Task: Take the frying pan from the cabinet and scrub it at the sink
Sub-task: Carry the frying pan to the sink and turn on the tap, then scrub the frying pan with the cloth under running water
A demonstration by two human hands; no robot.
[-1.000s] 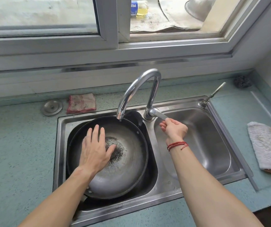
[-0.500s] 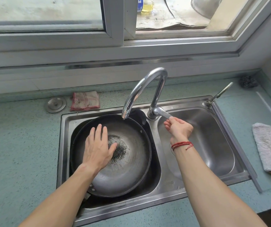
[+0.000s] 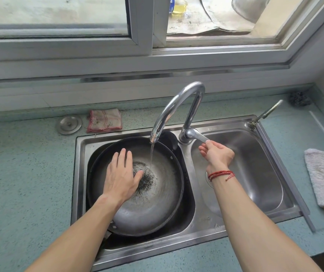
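A dark round frying pan (image 3: 163, 201) lies in the left basin of the steel double sink (image 3: 82, 173). My left hand (image 3: 120, 177) rests flat inside the pan, pressing a steel wool scrubber (image 3: 145, 177) under the palm and thumb. The curved chrome faucet (image 3: 176, 103) reaches over the pan, and a thin stream of water (image 3: 152, 152) falls from its spout into the pan. My right hand (image 3: 218, 154), with a red string on the wrist, pinches the faucet lever (image 3: 199, 136).
On the green counter lie a steel drain cover (image 3: 69, 124) and a folded red-checked cloth (image 3: 104, 120) behind the sink. A grey towel (image 3: 323, 177) lies at the right, another steel wool ball (image 3: 299, 98) in the far corner. The right basin (image 3: 255, 173) holds nothing.
Water now runs from the spout into the pan; before, it was dry. My right hand has kept hold of the lever. My left hand stays on the scrubber.
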